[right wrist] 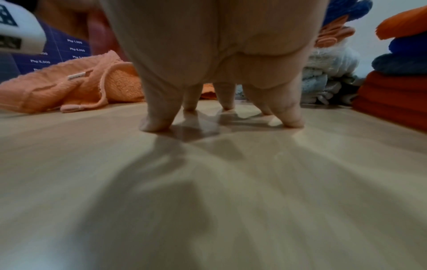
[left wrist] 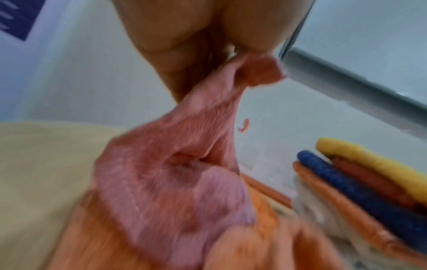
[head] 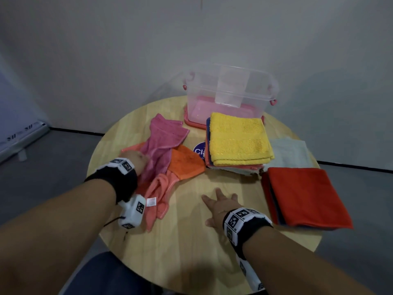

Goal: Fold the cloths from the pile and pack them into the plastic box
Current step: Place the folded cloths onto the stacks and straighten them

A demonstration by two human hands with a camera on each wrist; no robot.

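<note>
A loose pile lies left of centre on the round table: a pink cloth (head: 163,141), an orange cloth (head: 187,165) and a salmon cloth (head: 159,196). My left hand (head: 136,160) pinches the pink cloth (left wrist: 175,182) by a corner and lifts it. My right hand (head: 221,204) lies flat on bare wood, fingers (right wrist: 154,126) spread and touching the table. A clear plastic box (head: 229,92) with a pink base stands at the far edge. A folded stack topped by a yellow cloth (head: 238,141) sits in front of it.
Another folded stack topped by a red cloth (head: 306,194) lies at the right, with a pale grey cloth (head: 291,152) behind it. A blue round sticker (head: 200,151) shows between pile and stack. The table edge (head: 100,231) curves near my left forearm.
</note>
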